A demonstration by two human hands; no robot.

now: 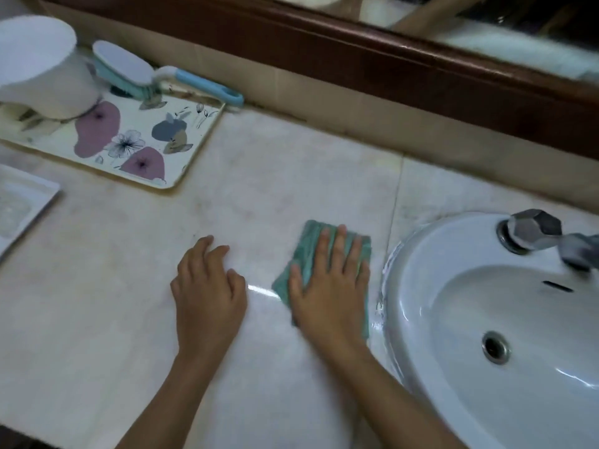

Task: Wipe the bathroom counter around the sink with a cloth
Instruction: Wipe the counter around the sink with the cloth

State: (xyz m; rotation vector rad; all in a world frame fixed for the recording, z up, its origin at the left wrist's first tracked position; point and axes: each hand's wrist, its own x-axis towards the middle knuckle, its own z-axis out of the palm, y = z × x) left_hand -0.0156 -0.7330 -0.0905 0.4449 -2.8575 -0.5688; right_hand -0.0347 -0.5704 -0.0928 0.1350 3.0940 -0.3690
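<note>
Pressing hand: my right hand (327,286) lies palm down on the cloth (311,243) with the fingers straight and slightly spread. It grasps nothing and only bears down on the fabric.
Cloth: green and folded, it lies flat on the counter (291,176) under my right palm. I can see its far edge past my fingertips and one corner beside my thumb.
Other hand: my left hand (207,286) rests on bare counter just left of the cloth, apart from it. Its fingers are loosely bent with the tips on the stone, released and holding nothing.
Between the hands: I see a bright streak of reflected light on the pale surface.
Right of my right hand: the white sink (418,251) has its rim near the cloth's right edge. I cannot tell whether they touch. A wet shine runs along the rim.
Far right, beyond my right hand: the metal tap (536,228) is blurred, and the drain (495,347) sits in the bowl.
Beyond my left hand: a flowered tray (197,157) lies well apart from it. A white jug (42,69) stands on the tray's left end. A blue-and-white brush (129,69) lies along its far side, the handle pointing right.
Far left of my left hand: a white dish (30,205) is cut by the frame edge.
Beyond both hands: a dark wooden mirror frame (389,69) runs along the wall.
</note>
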